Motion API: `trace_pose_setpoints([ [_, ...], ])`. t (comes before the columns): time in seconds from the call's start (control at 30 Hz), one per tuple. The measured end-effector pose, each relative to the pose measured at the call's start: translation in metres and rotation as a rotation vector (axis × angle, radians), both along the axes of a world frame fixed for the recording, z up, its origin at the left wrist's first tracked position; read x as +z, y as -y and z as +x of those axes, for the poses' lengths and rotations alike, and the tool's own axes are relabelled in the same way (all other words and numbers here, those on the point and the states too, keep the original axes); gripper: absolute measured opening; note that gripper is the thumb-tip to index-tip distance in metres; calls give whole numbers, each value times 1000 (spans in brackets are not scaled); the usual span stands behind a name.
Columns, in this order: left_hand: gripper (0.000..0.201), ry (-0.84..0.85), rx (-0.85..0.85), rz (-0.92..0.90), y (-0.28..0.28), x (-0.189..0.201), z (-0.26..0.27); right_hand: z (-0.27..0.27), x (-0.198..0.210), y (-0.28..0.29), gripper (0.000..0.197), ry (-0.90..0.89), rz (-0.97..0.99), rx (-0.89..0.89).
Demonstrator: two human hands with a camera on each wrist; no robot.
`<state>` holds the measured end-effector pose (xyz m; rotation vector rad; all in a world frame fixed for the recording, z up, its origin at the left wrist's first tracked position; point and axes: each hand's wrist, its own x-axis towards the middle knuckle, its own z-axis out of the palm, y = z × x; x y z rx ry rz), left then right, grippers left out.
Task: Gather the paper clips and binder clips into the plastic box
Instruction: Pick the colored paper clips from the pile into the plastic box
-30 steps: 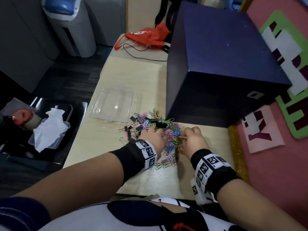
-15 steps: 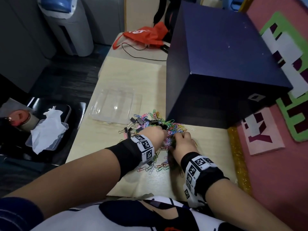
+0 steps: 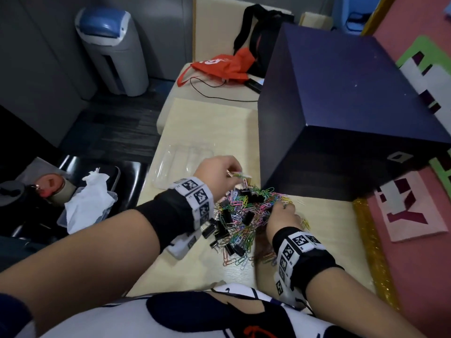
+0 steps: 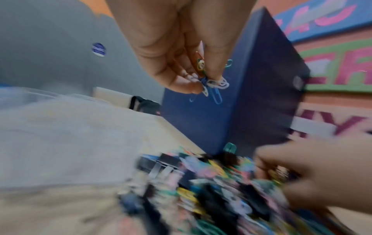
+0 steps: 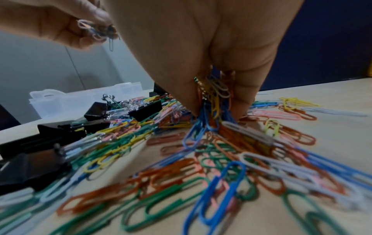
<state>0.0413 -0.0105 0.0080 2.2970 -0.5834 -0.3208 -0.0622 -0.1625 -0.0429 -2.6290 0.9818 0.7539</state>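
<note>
A heap of coloured paper clips (image 3: pixel 246 213) mixed with black binder clips (image 3: pixel 220 229) lies on the light wooden table (image 3: pixel 210 123). My left hand (image 3: pixel 219 173) is lifted above the heap's far edge and pinches a small bunch of paper clips (image 4: pixel 209 79). The clear plastic box (image 3: pixel 181 164) sits just left of that hand, partly hidden by it; the box (image 5: pixel 84 98) also shows in the right wrist view. My right hand (image 3: pixel 283 215) is down on the heap's right side, its fingers pinching a clump of paper clips (image 5: pixel 215 90).
A large dark blue box (image 3: pixel 341 113) stands right behind the heap. A red bag (image 3: pixel 224 65) and a black cable (image 3: pixel 219 97) lie at the far end. A black chair (image 3: pixel 102 176) with tissue stands off the left edge; a grey bin (image 3: pixel 114 50) is on the floor.
My left hand has risen from the heap with a bunch of paper clips and moved toward the plastic box. My right hand stays on the heap, gripping clips.
</note>
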Motion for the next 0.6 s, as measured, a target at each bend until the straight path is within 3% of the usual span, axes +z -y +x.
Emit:
trace_pose_setpoints([
  [0.13,12,29,206,25,-44,5,35,2,-2,-2,59,9,-19,-11],
  [0.27,19,57,331,222,-83,-6,65,2,-3,-4,57,27,-28,-26],
  [0.4,34,-33,210,475,-95,-18,74,2,-3,-6,57,33,-35,-29],
  [0.53,23,42,33,619,-94,-19,61,4,-3,-6,56,33,-37,-35],
  [0.6,28,-2,-119,762,-92,-19,51,4,-3,-5,55,32,-27,-41],
])
